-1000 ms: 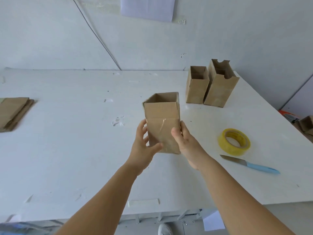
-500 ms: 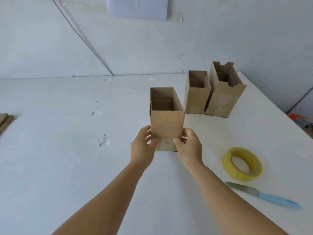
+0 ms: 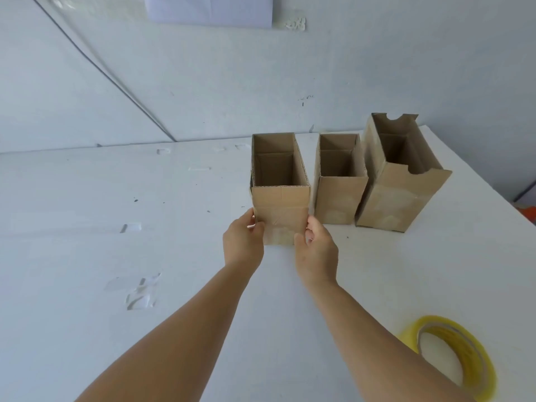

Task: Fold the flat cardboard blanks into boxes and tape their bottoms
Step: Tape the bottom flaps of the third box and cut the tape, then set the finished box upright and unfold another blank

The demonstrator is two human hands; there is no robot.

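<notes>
- My left hand (image 3: 243, 242) & right hand (image 3: 316, 256) grip the open-topped cardboard box (image 3: 280, 198) by its lower sides, upright on the table (image 3: 87, 256).
- Two finished boxes (image 3: 339, 184) just beside it at 3 o'clock.
- Step, I judge: parking this one in the row.
- Next: let go, fetch another blank; tape roll (image 3: 464, 361) at 5 o'clock.

White table (image 3: 87, 256) fills the lower view, its surface dotted with clear tape scraps (image 3: 142, 294) at the left and a few dark specks. Behind it stands a pale wall (image 3: 377, 53), a thin dark cable (image 3: 101, 71) running diagonally down it toward the table's back edge. A sheet of paper (image 3: 208, 8) hangs at the top edge. Something orange (image 3: 529, 213) peeks in at far right.
</notes>
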